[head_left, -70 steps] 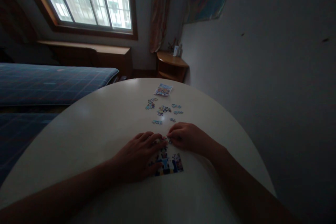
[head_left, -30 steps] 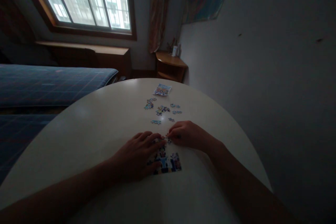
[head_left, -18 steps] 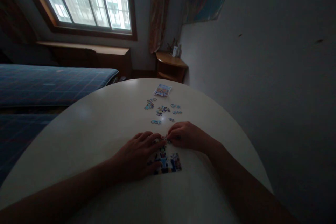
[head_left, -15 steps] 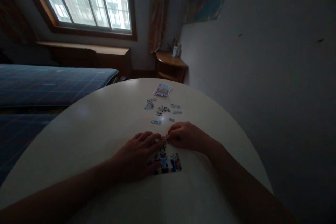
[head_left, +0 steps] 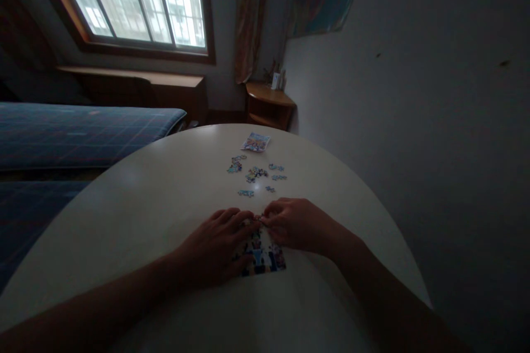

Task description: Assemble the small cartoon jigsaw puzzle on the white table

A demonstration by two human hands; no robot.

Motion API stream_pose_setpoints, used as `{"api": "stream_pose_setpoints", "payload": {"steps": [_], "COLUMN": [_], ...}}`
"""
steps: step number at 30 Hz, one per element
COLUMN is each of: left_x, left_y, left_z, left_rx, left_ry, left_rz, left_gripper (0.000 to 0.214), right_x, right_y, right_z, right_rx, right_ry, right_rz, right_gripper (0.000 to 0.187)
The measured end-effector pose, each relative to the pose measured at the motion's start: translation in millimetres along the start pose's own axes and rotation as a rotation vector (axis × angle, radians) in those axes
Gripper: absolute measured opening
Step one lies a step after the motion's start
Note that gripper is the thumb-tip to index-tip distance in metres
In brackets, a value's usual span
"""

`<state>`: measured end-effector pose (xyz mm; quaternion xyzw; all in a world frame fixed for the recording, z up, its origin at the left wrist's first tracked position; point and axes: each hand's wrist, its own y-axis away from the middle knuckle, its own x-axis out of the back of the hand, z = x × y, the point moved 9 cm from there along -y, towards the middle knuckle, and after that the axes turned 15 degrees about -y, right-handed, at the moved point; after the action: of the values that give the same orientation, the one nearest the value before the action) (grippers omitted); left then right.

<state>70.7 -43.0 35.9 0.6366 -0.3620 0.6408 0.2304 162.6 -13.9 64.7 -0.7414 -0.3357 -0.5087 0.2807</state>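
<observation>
A partly joined jigsaw puzzle (head_left: pixel 259 267) lies on the white round table close to me. Spread across its left side, my left hand (head_left: pixel 221 242) lies flat with fingers apart, covering part of the picture. My right hand (head_left: pixel 300 226) is closed in a pinch at the puzzle's upper edge, its fingertips almost meeting the left ones. Between those fingertips shows a bit of a small jigsaw piece, mostly hidden. Beyond the hands are loose jigsaw pieces (head_left: pixel 256 174) in small clusters, and a short joined strip (head_left: pixel 245 193) of pale blue pieces.
At the far side of the table (head_left: pixel 165 176) lies a small printed picture card (head_left: pixel 255 142). A bed with a plaid mattress (head_left: pixel 83 132) stands at the left. The wall (head_left: pixel 414 149) runs along the right, and a corner shelf (head_left: pixel 271 96) stands behind the table.
My right hand has moved slightly toward me and turned, now covering more of the puzzle's upper right side. My left hand stays practically where it was.
</observation>
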Motion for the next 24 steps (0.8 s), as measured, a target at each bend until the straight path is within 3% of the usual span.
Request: {"api": "stream_pose_setpoints", "payload": {"steps": [4,7,13,18,24], "left_x": [1.0,0.9,-1.4,-3.4,-3.8], "left_y": [0,1,1,0,1], "left_z": [1,0,3,3,2], "left_rx": [-0.012,-0.002,-0.051,-0.070,-0.071], "left_ry": [0.011,0.006,0.014,0.014,0.029], "left_rz": [0.007,0.009,-0.011,-0.017,-0.004], "left_gripper": [0.064,0.063,0.058,0.058,0.061], "right_x": [-6,-4,12,20,11], "right_y": [-4,-3,15,30,26], "right_z": [-7,-3,24,55,57], "right_rx": [-0.013,-0.045,-0.113,-0.277,-0.278], "right_ry": [0.113,0.032,-0.312,-0.278,-0.310], "right_rz": [-0.010,-0.022,0.032,0.113,0.078], "right_gripper": [0.021,0.020,0.037,0.040,0.032]}}
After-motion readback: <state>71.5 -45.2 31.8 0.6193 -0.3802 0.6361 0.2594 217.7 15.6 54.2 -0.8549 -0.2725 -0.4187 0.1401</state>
